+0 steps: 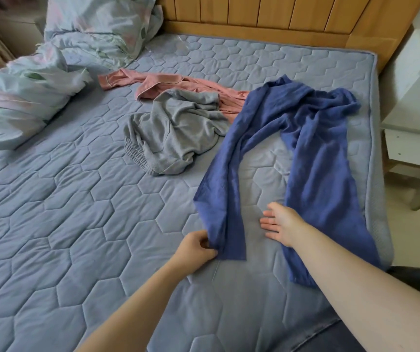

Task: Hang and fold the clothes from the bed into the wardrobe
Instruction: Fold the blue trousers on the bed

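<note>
A pair of dark blue crinkled cloth trousers (pixel 305 148) lies spread on the right side of the bed's quilted blue-grey mattress (pixel 64 212), waist toward the far end and the two legs parted toward the near edge. The left hand (pixel 196 247) pinches the near hem of the left leg, fingers curled round the cloth. The right hand (pixel 280 223) lies flat with its fingers spread on the mattress between the legs; its forearm crosses the right leg and hides part of that hem.

Just left of the trousers sits a crumpled grey knit garment (pixel 178 133) with an elastic band. Beyond it a dusty pink garment (pixel 163 83) stretches out, its right part buried under the grey and blue cloth, so its shape is hard to make out. A pale floral duvet (pixel 26 97) is heaped at the far left, cut off by the frame. A wooden slatted headboard (pixel 280 16) stands at the far end, and a white bedside cabinet (pixel 414 97) at the right is only partly in view.
</note>
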Demonstrator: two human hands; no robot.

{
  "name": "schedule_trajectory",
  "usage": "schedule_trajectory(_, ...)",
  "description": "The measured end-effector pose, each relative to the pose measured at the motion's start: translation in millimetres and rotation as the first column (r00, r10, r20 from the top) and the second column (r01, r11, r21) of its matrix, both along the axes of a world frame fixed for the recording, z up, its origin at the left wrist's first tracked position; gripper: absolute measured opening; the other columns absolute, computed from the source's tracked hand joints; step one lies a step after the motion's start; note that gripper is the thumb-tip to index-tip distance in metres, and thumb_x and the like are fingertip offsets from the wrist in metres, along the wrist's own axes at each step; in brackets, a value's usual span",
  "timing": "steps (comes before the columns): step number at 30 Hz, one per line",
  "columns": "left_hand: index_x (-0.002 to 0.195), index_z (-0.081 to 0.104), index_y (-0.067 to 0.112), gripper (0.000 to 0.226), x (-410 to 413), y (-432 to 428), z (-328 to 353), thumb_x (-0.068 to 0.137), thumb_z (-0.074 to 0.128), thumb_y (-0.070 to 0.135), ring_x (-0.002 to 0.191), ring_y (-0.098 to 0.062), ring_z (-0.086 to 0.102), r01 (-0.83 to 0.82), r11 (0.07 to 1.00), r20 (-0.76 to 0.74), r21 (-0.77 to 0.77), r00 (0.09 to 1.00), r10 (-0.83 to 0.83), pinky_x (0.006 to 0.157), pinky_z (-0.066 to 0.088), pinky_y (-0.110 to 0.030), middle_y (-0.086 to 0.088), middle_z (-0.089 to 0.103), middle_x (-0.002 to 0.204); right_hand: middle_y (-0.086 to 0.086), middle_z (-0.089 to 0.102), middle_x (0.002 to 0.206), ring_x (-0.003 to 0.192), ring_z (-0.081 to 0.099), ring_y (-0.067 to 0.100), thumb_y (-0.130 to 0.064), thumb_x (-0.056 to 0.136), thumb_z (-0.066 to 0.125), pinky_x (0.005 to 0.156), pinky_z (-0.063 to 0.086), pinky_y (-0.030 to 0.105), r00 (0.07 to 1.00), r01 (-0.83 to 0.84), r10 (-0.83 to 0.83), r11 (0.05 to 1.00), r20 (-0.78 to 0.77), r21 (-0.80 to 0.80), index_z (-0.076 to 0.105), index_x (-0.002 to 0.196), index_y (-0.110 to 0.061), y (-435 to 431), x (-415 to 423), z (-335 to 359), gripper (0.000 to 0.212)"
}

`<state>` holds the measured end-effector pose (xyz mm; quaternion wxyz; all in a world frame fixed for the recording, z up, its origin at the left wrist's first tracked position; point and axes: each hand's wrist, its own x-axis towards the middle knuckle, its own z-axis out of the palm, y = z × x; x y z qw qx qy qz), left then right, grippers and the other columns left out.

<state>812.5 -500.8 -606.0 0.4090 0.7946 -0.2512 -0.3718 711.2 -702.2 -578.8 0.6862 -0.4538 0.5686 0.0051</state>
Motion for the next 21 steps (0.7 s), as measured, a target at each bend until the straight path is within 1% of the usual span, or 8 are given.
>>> schedule_trajectory(4, 0.109, 0.057, 0.019, 0.030, 17.0, 3.3, 12.9, 0.092, 0.038, 0.004, 0.056, -0.020, 0.065, -0.355, 0.934, -0.383, 0.045, 0.857, 0.344, 0.051, 0.053, -0.025, -0.011, 0.067, 0.072, 0.022, 0.053, 0.131, 0.121, 0.051, 0.032, -0.029, 0.098, 0.044, 0.102, 0.037, 0.042, 0.997, -0.081, 0.080, 0.996, -0.021, -0.029, 0.049, 0.129, -0.001, 6.9, 8.2, -1.2, 0.043)
schedule_trajectory(7, 0.121, 0.049, 0.021, 0.030, 27.4, 0.1, 12.9, 0.093, 0.048, 0.033, 0.055, -0.021, 0.062, -0.520, 0.854, -0.139, 0.005, 0.845, 0.516, 0.049, 0.049, -0.027, -0.006, 0.067, 0.075, 0.020, 0.057, 0.128, 0.116, 0.055, 0.030, -0.033, 0.097, 0.049, 0.095, 0.041, 0.037, 0.974, -0.221, 0.218, 0.975, -0.065, -0.034, 0.050, 0.129, 0.000, 24.5, 17.6, -2.3, 0.045)
schedule_trajectory(10, 0.133, 0.039, 0.029, 0.061, 28.0, -18.5, 12.0, 0.082, 0.057, 0.056, 0.080, -0.017, 0.064, -0.447, 0.894, 0.141, -0.011, 0.885, 0.444, 0.075, 0.050, -0.037, 0.007, 0.065, 0.080, 0.017, 0.066, 0.109, 0.090, 0.059, 0.027, -0.023, 0.092, 0.059, 0.078, 0.047, 0.034, 0.956, -0.282, 0.275, 0.957, -0.099, -0.064, 0.061, 0.107, -0.002, 40.0, 26.3, -8.3, 0.026)
schedule_trajectory(12, 0.139, 0.035, 0.029, 0.068, 30.6, -37.3, 12.1, 0.081, 0.058, 0.055, 0.099, -0.025, 0.062, -0.355, 0.934, 0.176, 0.042, 0.923, 0.343, 0.088, 0.048, -0.040, -0.004, 0.067, 0.102, 0.012, 0.064, 0.087, 0.074, 0.057, 0.023, -0.011, 0.089, 0.062, 0.071, 0.048, 0.033, 0.950, -0.301, 0.292, 0.950, -0.113, -0.079, 0.060, 0.085, -0.007, 44.3, 30.5, -8.9, 0.006)
schedule_trajectory(14, 0.146, 0.030, 0.030, 0.068, 33.2, -54.9, 13.2, 0.085, 0.060, 0.039, 0.110, -0.030, 0.056, -0.221, 0.966, 0.207, 0.136, 0.960, 0.191, 0.094, 0.044, -0.036, -0.012, 0.049, 0.128, 0.009, 0.061, 0.078, 0.071, 0.057, 0.022, -0.001, 0.087, 0.061, 0.065, 0.047, 0.030, 0.951, -0.305, 0.300, 0.949, -0.072, -0.080, 0.057, 0.076, -0.009, 42.9, 32.5, -9.3, 0.014)
schedule_trajectory(16, 0.142, 0.042, 0.027, 0.058, 35.7, -64.2, 13.2, 0.086, 0.055, 0.018, 0.109, -0.031, 0.055, -0.078, 0.975, 0.294, 0.210, 0.956, 0.013, 0.092, 0.042, -0.030, -0.013, 0.039, 0.131, 0.012, 0.060, 0.078, 0.075, 0.057, 0.025, 0.007, 0.084, 0.056, 0.068, 0.047, 0.032, 0.955, -0.295, 0.297, 0.951, 0.009, -0.091, 0.056, 0.073, -0.008, 39.3, 30.1, -3.2, 0.019)
schedule_trajectory(18, 0.121, 0.064, 0.019, 0.047, 39.1, -65.3, 16.6, 0.082, 0.047, 0.001, 0.105, -0.025, 0.058, -0.012, 0.984, 0.330, 0.177, 0.943, -0.048, 0.087, 0.042, -0.022, -0.010, 0.052, 0.124, 0.014, 0.057, 0.078, 0.071, 0.054, 0.025, 0.015, 0.080, 0.048, 0.064, 0.043, 0.030, 0.951, -0.278, 0.289, 0.955, 0.107, -0.104, 0.055, 0.072, -0.003, 30.0, 23.0, 6.5, 0.022)
schedule_trajectory(21, 0.078, 0.074, 0.017, 0.049, 50.0, -53.6, 16.7, 0.075, 0.036, -0.014, 0.080, -0.015, 0.061, -0.258, 0.966, 0.066, 0.003, 0.964, 0.258, 0.064, 0.047, -0.010, -0.002, 0.072, 0.086, 0.017, 0.063, 0.080, 0.069, 0.061, 0.028, 0.023, 0.076, 0.037, 0.061, 0.050, 0.029, 0.926, -0.234, 0.217, 0.972, 0.308, 0.019, 0.061, 0.083, 0.004, 8.6, 5.7, 16.2, 0.032)
